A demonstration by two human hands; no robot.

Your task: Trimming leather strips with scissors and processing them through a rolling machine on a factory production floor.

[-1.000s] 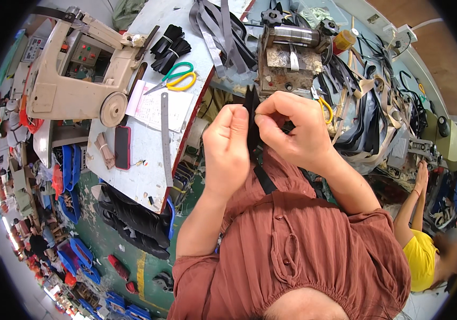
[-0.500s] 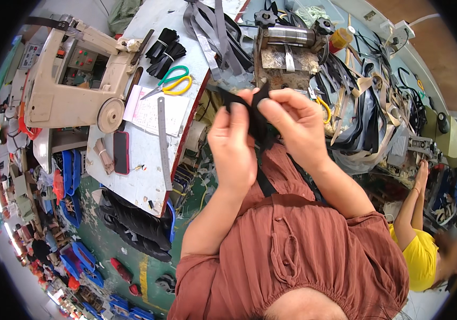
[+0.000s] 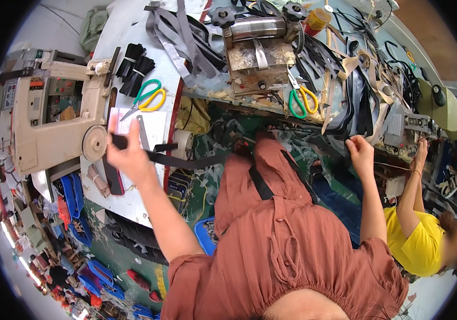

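Note:
Over the white table at the left, my left hand (image 3: pixel 129 154) is closed on a black fabric strap (image 3: pixel 186 161). From there the strap runs rightward over the gap between the tables, blurred by motion. Far to the right, my right hand (image 3: pixel 360 154) is raised at the workbench's edge, thumb and fingers pinched together on a dark strip, which blurs out toward the middle. Whether both hands hold one strap, I cannot tell. Near my left hand lie a notepad (image 3: pixel 158 125), a steel ruler (image 3: pixel 143 133), a phone (image 3: pixel 113 178) and green-and-yellow-handled scissors (image 3: pixel 136 104).
A roller machine (image 3: pixel 252 29) stands on the bench, with a second pair of scissors (image 3: pixel 296 85) beside it. Strips (image 3: pixel 364 101) pile at its right. A beige sewing machine (image 3: pixel 23 120) is at the left. At the right sits a co-worker in yellow (image 3: pixel 415 240).
My hands, together at the middle with black fabric between them, have moved wide apart: left hand to the left table, right hand to the right. The view has shifted, showing more below the bench.

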